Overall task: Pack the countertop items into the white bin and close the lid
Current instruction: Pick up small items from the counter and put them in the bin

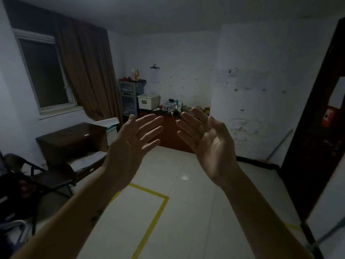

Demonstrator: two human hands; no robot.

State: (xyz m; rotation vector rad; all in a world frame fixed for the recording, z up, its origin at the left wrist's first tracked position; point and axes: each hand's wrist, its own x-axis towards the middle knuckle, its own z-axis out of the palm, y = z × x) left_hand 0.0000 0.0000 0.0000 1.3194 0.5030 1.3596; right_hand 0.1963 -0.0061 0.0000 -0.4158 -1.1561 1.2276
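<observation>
As far as I can judge, nothing of the packing is begun. The person stands in the middle of a dim room, well apart from the worktop (169,128), which is at the far wall. On its left end sits the white bin (148,101), just beside a tall drawer unit (128,98). To the right of the bin there is a crowd of small bottles and jars (172,105). They are too far and too small for me to tell one from another. Whether the lid of the bin is on or off, I cannot say surely from here.

So the step in hand is, I think, the very first one: to go to the worktop. The next move calls for walking across the tiled floor (196,212), past the yellow tape (152,227) that marks a corner on it, until the bin and the bottles are within reach. Then the lid must be open before anything goes inside. The small things want a careful pinch, because they stand close together and one may knock over its neighbour.

Both arms are stretched forward and raised. The left hand (134,135) and the right hand (207,135) hold nothing. The fingers of each are straight and a little spread. The palms are turned toward each other and somewhat upward, with a gap between the two hands. They touch nothing.
</observation>
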